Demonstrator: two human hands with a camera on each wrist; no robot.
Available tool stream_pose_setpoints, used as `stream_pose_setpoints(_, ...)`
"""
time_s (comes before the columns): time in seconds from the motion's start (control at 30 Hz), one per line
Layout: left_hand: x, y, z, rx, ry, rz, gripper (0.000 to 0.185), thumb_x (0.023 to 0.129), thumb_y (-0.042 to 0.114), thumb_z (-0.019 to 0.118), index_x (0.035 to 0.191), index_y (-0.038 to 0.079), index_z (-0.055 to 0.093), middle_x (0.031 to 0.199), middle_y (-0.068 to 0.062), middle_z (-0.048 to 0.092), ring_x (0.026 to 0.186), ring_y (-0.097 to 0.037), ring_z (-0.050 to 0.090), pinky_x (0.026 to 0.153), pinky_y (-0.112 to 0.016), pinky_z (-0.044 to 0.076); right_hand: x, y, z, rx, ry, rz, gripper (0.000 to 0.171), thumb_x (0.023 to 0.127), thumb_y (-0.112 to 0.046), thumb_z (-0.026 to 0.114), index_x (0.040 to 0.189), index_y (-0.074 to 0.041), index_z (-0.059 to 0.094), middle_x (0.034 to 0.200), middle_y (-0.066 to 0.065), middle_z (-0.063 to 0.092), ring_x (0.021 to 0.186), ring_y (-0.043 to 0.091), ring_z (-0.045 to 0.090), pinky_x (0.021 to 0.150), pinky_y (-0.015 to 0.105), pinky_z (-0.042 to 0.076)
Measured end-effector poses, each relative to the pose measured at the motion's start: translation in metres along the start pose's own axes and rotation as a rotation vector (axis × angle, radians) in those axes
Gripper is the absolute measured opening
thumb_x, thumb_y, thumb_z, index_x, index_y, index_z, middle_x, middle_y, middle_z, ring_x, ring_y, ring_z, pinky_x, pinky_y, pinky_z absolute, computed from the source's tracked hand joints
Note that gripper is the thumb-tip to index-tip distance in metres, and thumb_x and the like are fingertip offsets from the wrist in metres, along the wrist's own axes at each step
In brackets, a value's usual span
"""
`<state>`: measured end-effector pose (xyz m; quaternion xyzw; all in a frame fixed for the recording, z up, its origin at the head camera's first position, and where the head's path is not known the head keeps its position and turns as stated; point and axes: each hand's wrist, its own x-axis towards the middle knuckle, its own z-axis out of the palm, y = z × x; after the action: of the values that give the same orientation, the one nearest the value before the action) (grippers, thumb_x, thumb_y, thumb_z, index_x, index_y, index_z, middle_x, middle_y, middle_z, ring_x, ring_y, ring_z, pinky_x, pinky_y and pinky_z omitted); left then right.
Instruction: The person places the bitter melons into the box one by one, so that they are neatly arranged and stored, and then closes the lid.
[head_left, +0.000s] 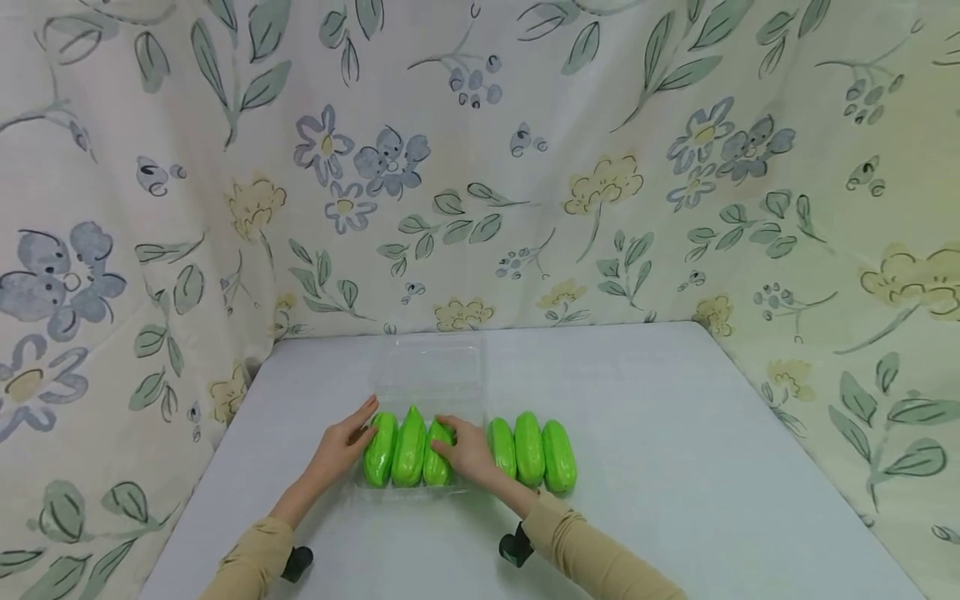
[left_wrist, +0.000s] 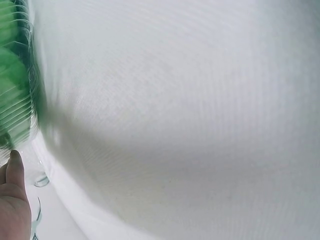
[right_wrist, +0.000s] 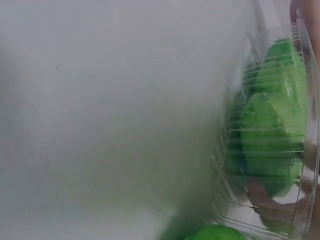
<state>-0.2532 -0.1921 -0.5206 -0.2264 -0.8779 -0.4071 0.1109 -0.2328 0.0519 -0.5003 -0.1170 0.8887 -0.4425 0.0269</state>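
By me, the right hand has its fingers curled round the third green gourd in the clear box, perhaps keeping it snug beside its neighbours; the left hand, fingers loosely extended, seemingly steadies the left end. Three loose gourds lie handily alongside on the surface.

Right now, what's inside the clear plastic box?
Three green cucumber-like pieces show in the clear box, side by side. The right hand covers part of the rightmost one and the space beside it. The box's floor beneath them is hidden.
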Motion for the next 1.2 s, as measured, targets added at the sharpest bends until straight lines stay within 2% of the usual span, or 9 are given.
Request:
stream_pose_setpoints(0.27,-0.001,0.0,0.0,0.002,-0.009,-0.017,0.047,0.093,0.004,0.058,0.136,-0.006,0.044,0.146,-0.021,0.039,0.128,-0.037,0.045,0.095,-0.043,0.05,-0.004,-0.002,-0.002,0.033,0.01,-0.015,0.043,0.09,-0.017,0.064,0.128,0.0,0.056,0.127,0.019,0.06,0.076,0.012,0.049,0.065,0.022,0.044)
stream_pose_setpoints(0.4,-0.002,-0.003,0.0,0.002,-0.004,-0.01,0.047,0.093,0.004,0.058,0.136,-0.006,0.044,0.146,-0.021,0.039,0.127,-0.037,0.046,0.093,-0.043,0.051,-0.003,-0.003,-0.002,0.027,0.001,-0.009,0.042,0.091,-0.018,0.063,0.128,0.0,0.056,0.128,0.018,0.06,0.071,0.011,0.048,0.063,0.021,0.043)
stream_pose_setpoints(0.6,-0.001,-0.003,0.0,0.006,0.001,-0.005,0.047,0.093,0.006,0.058,0.136,-0.006,0.044,0.145,-0.021,0.04,0.127,-0.037,0.046,0.093,-0.043,0.052,-0.001,-0.003,0.0,-0.025,0.006,-0.026,0.041,0.091,-0.019,0.064,0.127,-0.001,0.057,0.129,0.015,0.061,0.093,0.018,0.058,0.083,0.035,0.052)
stream_pose_setpoints(0.67,-0.001,-0.003,0.0,0.006,-0.001,-0.011,0.047,0.093,0.007,0.058,0.137,-0.005,0.044,0.146,-0.021,0.039,0.127,-0.037,0.046,0.094,-0.043,0.051,-0.001,-0.004,-0.001,-0.027,0.002,-0.027,0.042,0.091,-0.019,0.064,0.128,0.0,0.057,0.129,0.015,0.061,0.075,0.014,0.056,0.077,0.033,0.054)
stream_pose_setpoints(0.83,-0.001,-0.002,0.0,0.008,-0.006,-0.022,0.047,0.094,0.007,0.058,0.137,-0.005,0.044,0.146,-0.021,0.039,0.128,-0.037,0.045,0.095,-0.043,0.05,-0.001,-0.006,-0.007,0.003,-0.009,-0.026,0.044,0.09,-0.018,0.065,0.129,0.0,0.055,0.131,0.017,0.059,0.044,0.006,0.03,0.058,0.026,0.047)
stream_pose_setpoints(0.93,-0.001,-0.001,-0.001,0.009,-0.005,-0.015,0.047,0.093,0.006,0.058,0.137,-0.005,0.044,0.146,-0.021,0.039,0.128,-0.038,0.045,0.094,-0.044,0.051,-0.001,-0.007,-0.011,0.009,-0.007,-0.046,0.045,0.09,-0.018,0.065,0.129,0.0,0.055,0.132,0.018,0.058,0.056,0.011,0.049,0.075,0.033,0.056)
stream_pose_setpoints(1.0,-0.001,0.0,-0.001,0.011,-0.003,-0.011,0.047,0.093,0.006,0.058,0.137,-0.006,0.044,0.146,-0.021,0.039,0.127,-0.037,0.046,0.094,-0.043,0.051,-0.002,-0.008,-0.015,0.032,-0.01,-0.071,0.045,0.091,-0.019,0.064,0.13,0.001,0.054,0.133,0.019,0.057,0.079,0.024,0.063,0.087,0.045,0.055)
stream_pose_setpoints(1.07,-0.001,0.0,-0.001,0.012,-0.003,-0.009,0.047,0.093,0.006,0.058,0.137,-0.006,0.044,0.146,-0.02,0.039,0.127,-0.037,0.046,0.094,-0.043,0.051,-0.003,-0.009,-0.02,0.052,-0.009,-0.104,0.044,0.091,-0.019,0.063,0.13,0.002,0.054,0.133,0.02,0.056,0.108,0.036,0.059,0.098,0.053,0.05)
stream_pose_setpoints(1.2,-0.001,-0.001,0.0,0.006,-0.002,-0.021,0.047,0.094,0.007,0.058,0.137,-0.005,0.044,0.146,-0.02,0.039,0.128,-0.037,0.045,0.094,-0.043,0.051,-0.004,-0.009,-0.03,0.102,-0.016,-0.161,0.045,0.092,-0.02,0.062,0.131,0.002,0.053,0.133,0.023,0.054,0.118,0.046,0.052,0.096,0.057,0.05)
